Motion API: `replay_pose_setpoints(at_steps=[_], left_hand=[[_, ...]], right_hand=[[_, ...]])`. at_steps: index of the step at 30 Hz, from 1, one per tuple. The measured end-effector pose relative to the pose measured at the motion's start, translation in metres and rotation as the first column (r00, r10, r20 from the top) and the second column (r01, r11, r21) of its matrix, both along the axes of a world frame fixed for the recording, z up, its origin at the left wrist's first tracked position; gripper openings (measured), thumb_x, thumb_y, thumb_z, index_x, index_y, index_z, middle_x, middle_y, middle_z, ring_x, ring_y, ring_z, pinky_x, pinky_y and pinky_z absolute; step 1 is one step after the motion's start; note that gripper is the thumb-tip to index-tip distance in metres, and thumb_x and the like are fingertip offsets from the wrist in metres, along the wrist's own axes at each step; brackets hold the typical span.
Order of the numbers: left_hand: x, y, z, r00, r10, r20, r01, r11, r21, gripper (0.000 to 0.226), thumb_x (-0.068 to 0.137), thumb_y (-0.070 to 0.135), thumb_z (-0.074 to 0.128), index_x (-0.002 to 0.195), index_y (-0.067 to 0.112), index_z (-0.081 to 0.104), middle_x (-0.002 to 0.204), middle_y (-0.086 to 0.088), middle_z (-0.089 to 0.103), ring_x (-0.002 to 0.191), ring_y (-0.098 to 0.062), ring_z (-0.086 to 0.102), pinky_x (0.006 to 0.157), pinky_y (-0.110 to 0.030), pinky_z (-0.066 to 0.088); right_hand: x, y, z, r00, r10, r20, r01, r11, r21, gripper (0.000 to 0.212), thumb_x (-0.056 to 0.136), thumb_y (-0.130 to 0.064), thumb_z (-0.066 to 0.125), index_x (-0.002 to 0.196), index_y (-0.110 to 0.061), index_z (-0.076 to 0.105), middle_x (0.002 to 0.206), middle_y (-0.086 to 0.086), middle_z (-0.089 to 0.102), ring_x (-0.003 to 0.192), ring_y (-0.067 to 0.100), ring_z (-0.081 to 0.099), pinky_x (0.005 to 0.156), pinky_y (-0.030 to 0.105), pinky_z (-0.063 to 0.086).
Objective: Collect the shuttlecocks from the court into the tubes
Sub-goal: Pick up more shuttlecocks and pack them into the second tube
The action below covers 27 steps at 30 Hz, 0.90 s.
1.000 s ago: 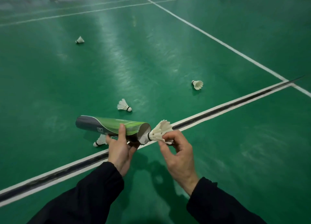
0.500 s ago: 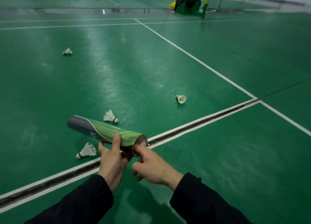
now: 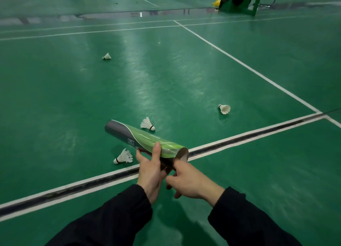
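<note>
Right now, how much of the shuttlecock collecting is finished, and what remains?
Done: cannot tell how many are inside. In hand: the left hand grips the tube; the right hand has a finger at its open end. Left: four shuttlecocks on the court, at.

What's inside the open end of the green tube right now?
The right hand has its index finger poked into the tube mouth. The interior is dark; whether a shuttlecock sits inside cannot be seen. The left hand holds the tube.
</note>
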State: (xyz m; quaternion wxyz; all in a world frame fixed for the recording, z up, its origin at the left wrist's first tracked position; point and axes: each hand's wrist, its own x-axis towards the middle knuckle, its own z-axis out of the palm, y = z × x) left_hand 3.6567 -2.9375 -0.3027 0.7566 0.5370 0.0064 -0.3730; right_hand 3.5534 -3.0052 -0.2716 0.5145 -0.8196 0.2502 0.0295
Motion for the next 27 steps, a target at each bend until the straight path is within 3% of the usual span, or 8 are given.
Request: replay_pose_setpoints(at_steps=[4,6,10,13,16,20,23,27], left_hand=[[0.006,0.004,-0.001,1.0,0.006,0.022,-0.007,1.0,0.031,0.081,0.098,0.04,0.064,0.158,0.04,0.01,0.132,-0.012,0.066,0.099,-0.026,0.076,0.07,-0.036,0.062],[0.018,0.01,0.0,0.999,0.038,0.034,-0.039,0.999,0.019,0.077,0.098,0.04,0.064,0.157,0.039,0.015,0.132,-0.011,0.066,0.099,-0.026,0.076,0.071,-0.037,0.062],[0.06,0.038,-0.001,0.987,0.157,0.038,-0.158,0.987,0.015,0.075,0.1,0.04,0.062,0.157,0.038,0.014,0.137,-0.012,0.063,0.104,-0.028,0.074,0.072,-0.039,0.062],[0.096,0.07,-0.009,0.961,0.267,0.078,-0.271,0.961,0.053,0.081,0.099,0.038,0.063,0.159,0.04,0.007,0.142,-0.01,0.059,0.106,-0.027,0.072,0.073,-0.038,0.063],[0.122,0.101,-0.023,0.941,0.321,0.109,-0.331,0.938,0.098,0.088,0.1,0.036,0.062,0.161,0.04,-0.002,0.151,-0.011,0.05,0.11,-0.024,0.068,0.093,-0.047,0.057],[0.147,0.12,-0.047,0.946,0.295,0.133,-0.314,0.937,0.152,0.089,0.1,0.037,0.061,0.161,0.04,-0.004,0.153,-0.01,0.048,0.106,-0.019,0.067,0.093,-0.048,0.056],[0.159,0.124,-0.062,0.955,0.278,0.105,-0.295,0.931,0.214,0.094,0.1,0.038,0.062,0.16,0.041,-0.009,0.158,-0.01,0.042,0.114,-0.024,0.066,0.101,-0.054,0.053],[0.164,0.127,-0.082,0.958,0.284,0.045,-0.286,0.924,0.255,0.094,0.1,0.039,0.061,0.16,0.039,-0.011,0.156,-0.007,0.044,0.111,-0.021,0.066,0.088,-0.042,0.059]], right_hand=[[0.012,-0.004,0.01,0.996,0.083,-0.021,-0.079,0.986,0.145,0.042,0.094,-0.01,0.056,0.136,-0.016,0.055,0.121,0.011,0.064,0.094,0.015,0.065,0.076,0.044,0.065],[0.02,0.001,0.007,0.995,0.063,0.073,-0.073,0.988,0.138,0.038,0.092,-0.014,0.061,0.13,-0.019,0.059,0.117,0.01,0.068,0.09,0.015,0.066,0.074,0.042,0.064],[0.04,0.016,-0.01,0.937,-0.118,0.33,0.09,0.991,0.099,0.027,0.084,-0.032,0.066,0.111,-0.032,0.071,0.094,0.002,0.075,0.079,0.032,0.069,0.072,0.05,0.061],[0.066,0.016,-0.029,0.922,-0.194,0.336,0.182,0.981,0.068,0.014,0.09,-0.025,0.067,0.101,-0.03,0.074,0.076,-0.013,0.071,0.069,0.012,0.062,0.07,0.038,0.058],[0.102,0.019,-0.057,0.964,-0.166,0.21,0.17,0.985,-0.004,0.017,0.093,-0.022,0.065,0.107,-0.027,0.072,0.096,-0.018,0.073,0.075,0.004,0.065,0.076,0.026,0.055],[0.146,0.025,-0.099,0.999,-0.035,0.032,0.038,0.993,-0.111,0.033,0.094,-0.027,0.059,0.127,-0.025,0.065,0.125,-0.01,0.069,0.095,0.009,0.068,0.091,0.03,0.054],[0.171,0.026,-0.12,0.999,-0.002,-0.043,-0.004,0.99,-0.141,0.042,0.094,-0.026,0.059,0.135,-0.022,0.061,0.137,-0.005,0.064,0.117,0.014,0.063,0.1,0.027,0.046],[0.206,0.027,-0.148,0.996,0.033,-0.088,-0.043,0.992,-0.118,0.043,0.092,-0.017,0.06,0.134,-0.019,0.064,0.143,-0.001,0.059,0.135,0.019,0.052,0.101,0.023,0.037]])
